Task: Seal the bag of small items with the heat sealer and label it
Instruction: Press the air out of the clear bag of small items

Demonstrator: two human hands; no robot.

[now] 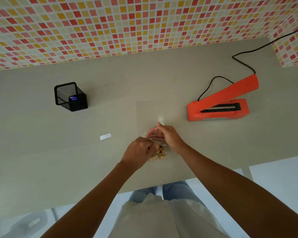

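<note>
A clear plastic bag [150,112] lies on the grey table, its far part flat and nearly see-through. Small tan items [159,154] fill its near end. My left hand [138,152] has curled fingers that pinch the bag at the items. My right hand [163,134] lies on the bag just beyond them, fingers stretched to the left and flat on the plastic. An orange heat sealer [220,102] stands to the right with its arm lifted. A small white label [105,136] lies to the left of my hands.
A black mesh pen holder [70,96] with a dark marker inside stands at the back left. The sealer's black cord [244,55] runs off to the back right. A tiled wall borders the table behind and at the right. The table's near edge [144,189] is close to my body.
</note>
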